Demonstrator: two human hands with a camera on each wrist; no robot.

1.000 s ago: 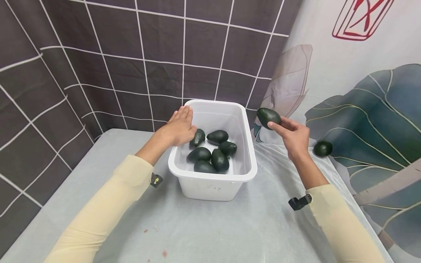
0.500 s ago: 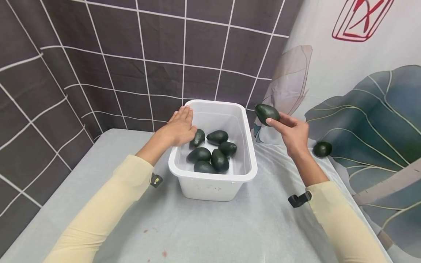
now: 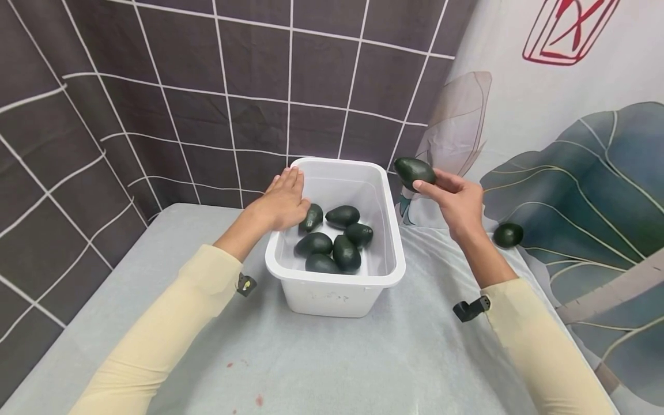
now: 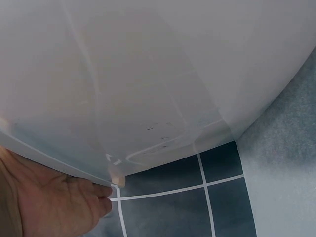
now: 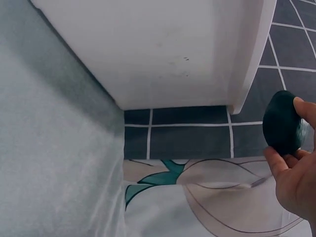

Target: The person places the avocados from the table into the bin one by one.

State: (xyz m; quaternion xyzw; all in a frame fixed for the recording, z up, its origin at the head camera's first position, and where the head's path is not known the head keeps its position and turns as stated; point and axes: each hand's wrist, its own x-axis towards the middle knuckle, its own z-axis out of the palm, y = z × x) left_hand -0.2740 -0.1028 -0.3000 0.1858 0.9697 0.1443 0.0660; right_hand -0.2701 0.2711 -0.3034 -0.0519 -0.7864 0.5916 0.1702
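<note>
Pinching a dark green avocado (image 3: 413, 172) above the white plastic tub's (image 3: 339, 288) far right corner, the right hand (image 3: 456, 203) risks dropping it outside; the left hand (image 3: 282, 202) (fingers flat) steadies the rim.

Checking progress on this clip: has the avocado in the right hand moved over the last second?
Yes. The avocado held by the right hand has shifted left and slightly up, closer to the white bin rim.

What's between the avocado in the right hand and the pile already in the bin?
In the head view, only the white bin's right rim and open air separate the held avocado, pinched by the right hand, from the avocados in the bin.
</note>
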